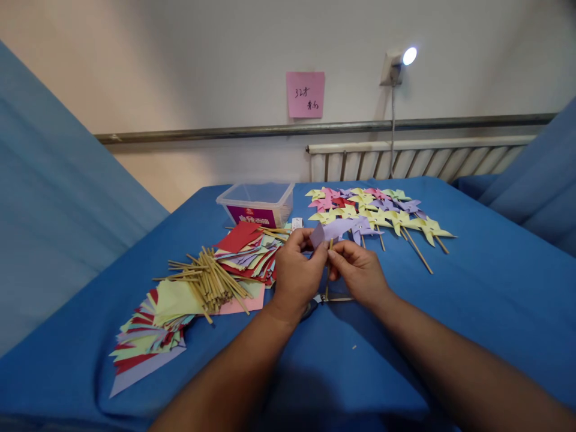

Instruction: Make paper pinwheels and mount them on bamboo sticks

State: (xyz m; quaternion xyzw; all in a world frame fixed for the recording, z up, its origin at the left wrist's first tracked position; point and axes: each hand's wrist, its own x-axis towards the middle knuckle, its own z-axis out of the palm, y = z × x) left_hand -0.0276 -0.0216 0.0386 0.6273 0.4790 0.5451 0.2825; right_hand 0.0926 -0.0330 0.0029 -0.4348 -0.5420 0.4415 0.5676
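Purple paper (318, 235), one piece, sat in the closed fingers of my left hand (297, 265). My right hand (359, 269) pinched one stick (327, 277) just in front. From far away I saw one pair of scissors (323, 298) below, one clear box (282, 215) farther back, and too many overlapping pinwheels (400, 221) to count.

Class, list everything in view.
Note: one, pink, wall
Light: one, white, wall
Cable: one, white, wall
Rail: one, grey, wall
Radiator: one, white, wall
Curtains: two, blue, sides
Tablecloth: one, blue, table
Tub: one, clear, back
Packet: one, white, back
Pinwheels: many, mixed, right
Sticks: many, tan, left
Papers: many, mixed, left
Scissors: one, dark-handled, centre
Held paper: one, lilac, centre
Held stick: one, tan, centre
Left hand: one, bare, centre
Right hand: one, bare, centre
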